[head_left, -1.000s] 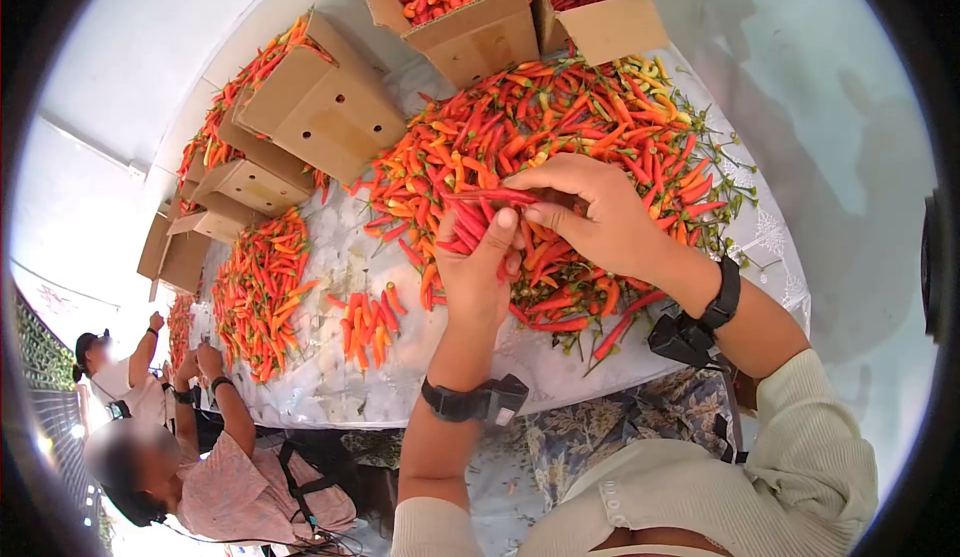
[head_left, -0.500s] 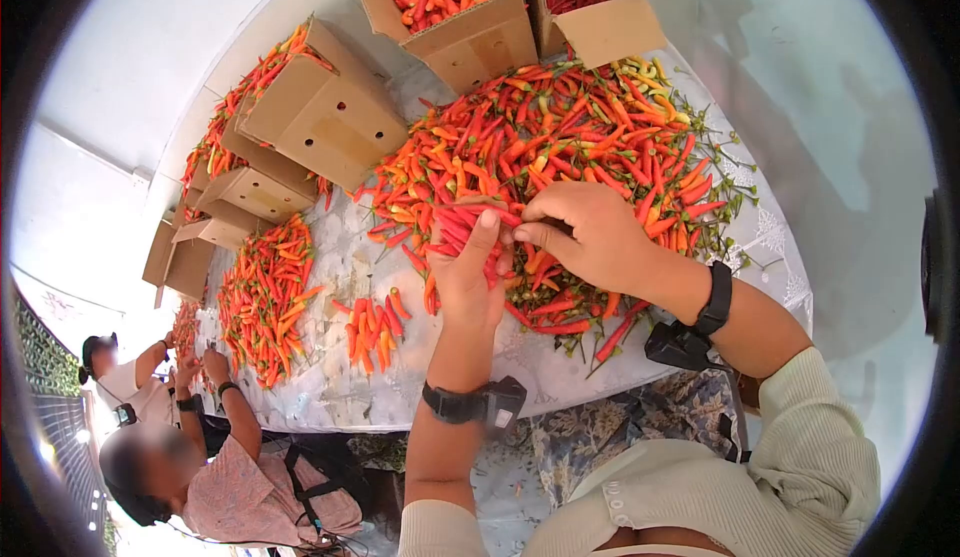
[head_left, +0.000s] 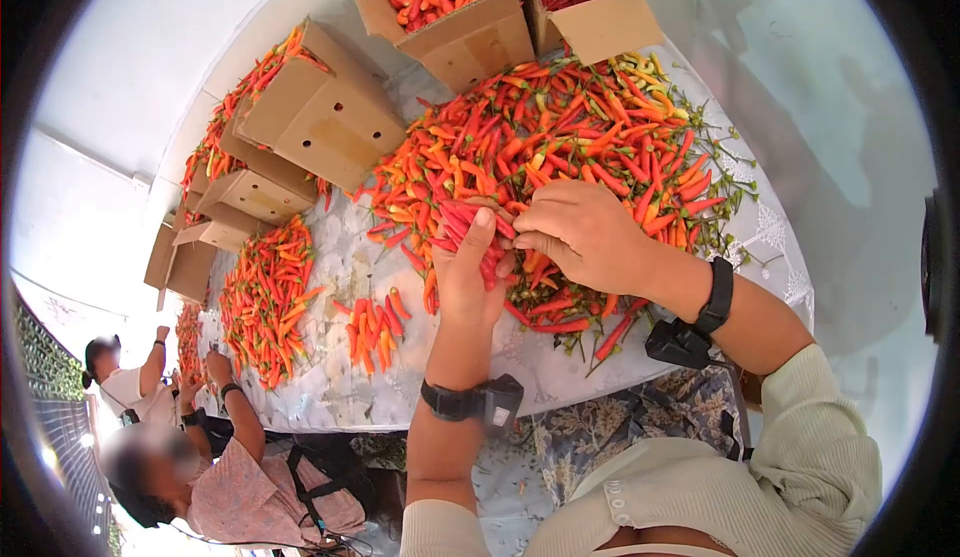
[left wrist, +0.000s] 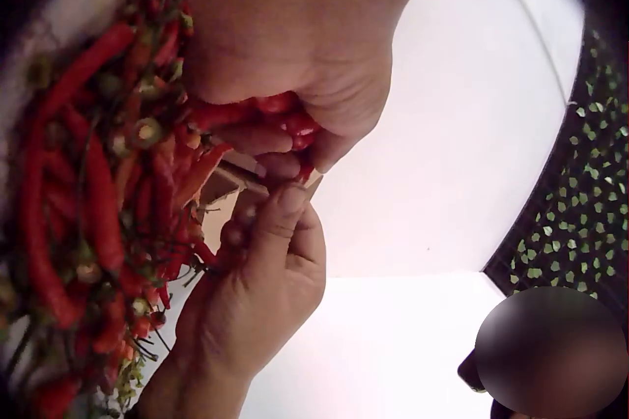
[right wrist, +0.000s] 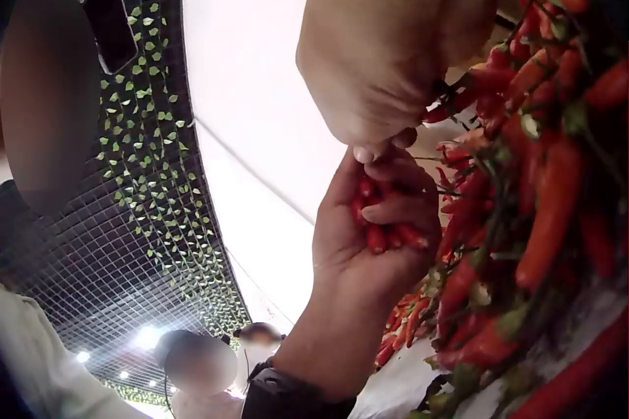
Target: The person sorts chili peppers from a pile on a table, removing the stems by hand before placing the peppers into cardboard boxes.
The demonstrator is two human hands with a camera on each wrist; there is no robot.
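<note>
My left hand (head_left: 470, 287) holds a bunch of red chili peppers (head_left: 462, 221) in its curled fingers, thumb lying over them. In the right wrist view, the rounded ends of these held peppers (right wrist: 377, 234) show in the palm. My right hand (head_left: 590, 239) meets it at the fingertips, pinching the end of one chili pepper. Seen from the left wrist, the right thumb (left wrist: 287, 205) presses against the index finger right under a red pepper (left wrist: 303, 134). The pinched end itself is mostly hidden by the fingers. Both hands are over a large heap of chili peppers (head_left: 520, 142) with green stems.
A small pile of chili peppers (head_left: 374, 332) lies left of my forearm, a bigger pile (head_left: 266, 302) beyond it. Cardboard boxes (head_left: 325, 112) of peppers line the table's back. Loose green stems (head_left: 735, 192) lie at right. Other people (head_left: 240, 487) work at left.
My right hand has come down and in from above the left hand's peppers to their right-hand end. The long pepper lying across the top earlier now lies within the left hand's bunch.
</note>
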